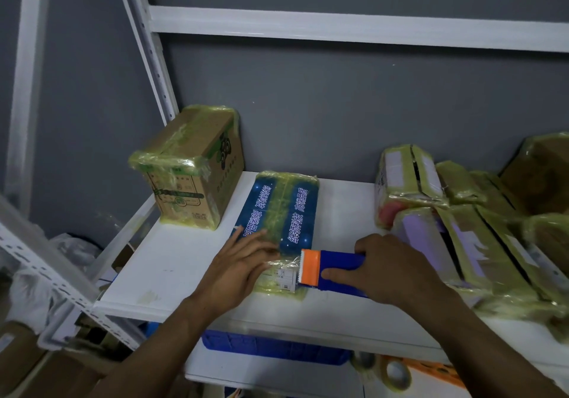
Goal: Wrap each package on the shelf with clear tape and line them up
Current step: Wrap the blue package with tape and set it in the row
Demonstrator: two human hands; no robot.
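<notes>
Right now, from the head camera, you are mid-wrap on the blue package (284, 210), which lies flat on the shelf (178, 262) just in front of you, between the brown box (191, 170) at the back left and the pile (462, 228) on the right.

Your left hand (243, 262) lies flat on the package's near end, fingers straight and mostly together, with the index finger angled away from the others, pressing crinkled tape down over the label. Your right hand (391, 265) grips the dispenser (332, 270), fingers curled over its top and thumb along the near side. Its orange toothed end sits against the package's near right corner.

As for progress, the brown box stands upright with tape banding its top and bottom edges, so it looks done and placed. The blue package already carries a strip down its middle, and the near end looks like the band in hand. The pile's packages all show yellowish tape too, though I cannot tell whether every side is covered. They lean on one another at odd angles, so lining them up appears to be most of what remains.

Below the shelf sit a blue bin (271, 345) and a tape roll (397, 373).
</notes>
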